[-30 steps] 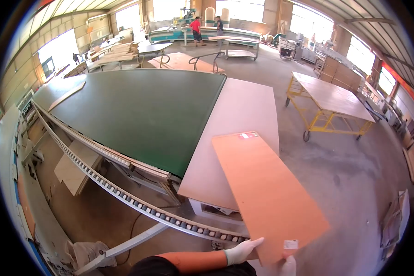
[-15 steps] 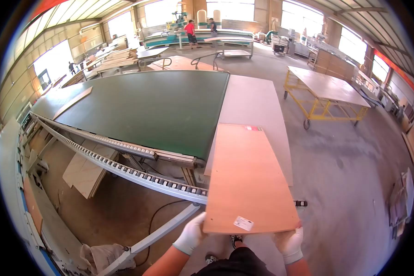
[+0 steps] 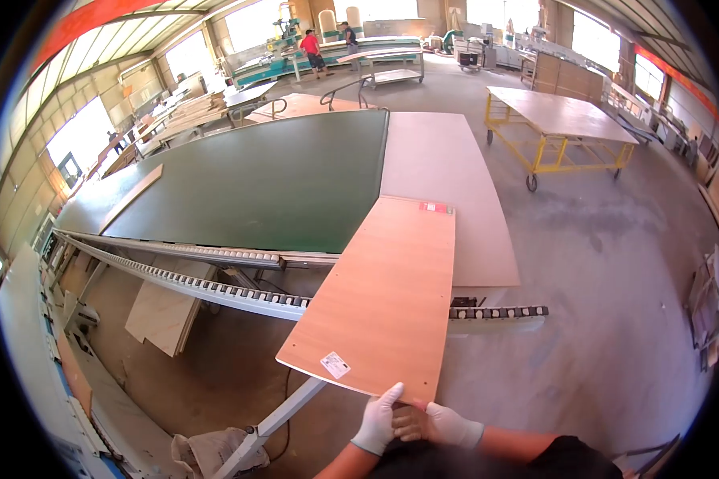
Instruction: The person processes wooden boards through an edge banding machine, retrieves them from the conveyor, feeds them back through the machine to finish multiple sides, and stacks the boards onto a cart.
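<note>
Workshop floor (image 3: 591, 279) spreads grey across the frame, with windows and machinery along the far walls and two people near the top centre. A broad green-topped desk (image 3: 256, 184) fills the left and middle, a narrow wooden strip (image 3: 133, 199) lying across its left part. At its right end is a large pale board (image 3: 447, 160). Toward the upper right stands a yellow-framed cart (image 3: 563, 116) on wheels, bearing a flat sheet. A curved roller rail (image 3: 216, 292) runs along the near side of the desk, passing beneath an orange-brown panel (image 3: 375, 295).

That panel lies slanted in the centre, its far end over the pale board and its near end toward the bottom of the frame. The left hand (image 3: 377, 423) and right hand (image 3: 449, 426), both white-gloved, are close together, closed on its near edge by the lower right corner. Near its lower left corner is a white label (image 3: 335, 365); a smaller red label (image 3: 434, 207) marks the far end.
</note>
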The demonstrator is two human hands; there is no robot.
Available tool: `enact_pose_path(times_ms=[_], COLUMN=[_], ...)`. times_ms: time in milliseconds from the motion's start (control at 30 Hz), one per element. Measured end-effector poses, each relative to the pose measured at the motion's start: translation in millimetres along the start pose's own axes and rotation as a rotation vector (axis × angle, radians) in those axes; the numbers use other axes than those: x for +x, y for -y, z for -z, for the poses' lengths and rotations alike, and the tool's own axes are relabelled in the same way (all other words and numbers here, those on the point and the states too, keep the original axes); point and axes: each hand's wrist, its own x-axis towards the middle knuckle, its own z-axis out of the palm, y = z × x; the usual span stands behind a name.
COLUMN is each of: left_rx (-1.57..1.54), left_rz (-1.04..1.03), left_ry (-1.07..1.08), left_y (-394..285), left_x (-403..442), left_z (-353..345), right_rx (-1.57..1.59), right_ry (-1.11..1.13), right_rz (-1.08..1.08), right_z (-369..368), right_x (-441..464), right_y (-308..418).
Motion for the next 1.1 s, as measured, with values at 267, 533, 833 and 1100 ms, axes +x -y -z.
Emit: enact_pose_path(times_ms=[267, 533, 833, 1100], left_rx=[0.196, 0.091, 0.031, -0.008], left_rz=[-0.684, -0.681, -0.445, -0.517], left_ry=[-0.155, -0.450, -0.666, -0.935], left_y=[-42.0, 12.5, 73.4, 177.2], left_x=[-104.6, -221.6, -221.9, -157.0], left_z=[32.2, 76.5, 153.2, 181.2], right_rx=[-0.958, -0.713, -1.691, -2.073], right_ry=[0.233, -0.015, -0.618, -0.773], right_rz=[-0.284, 0.030, 0.717, 0.699], right_z=[-70.0, -62.8, 51.2, 43.8], right_x=[-10.5, 24.5, 153.4, 176.6], right_y=[28.9, 147.2, 321.1, 435.9])
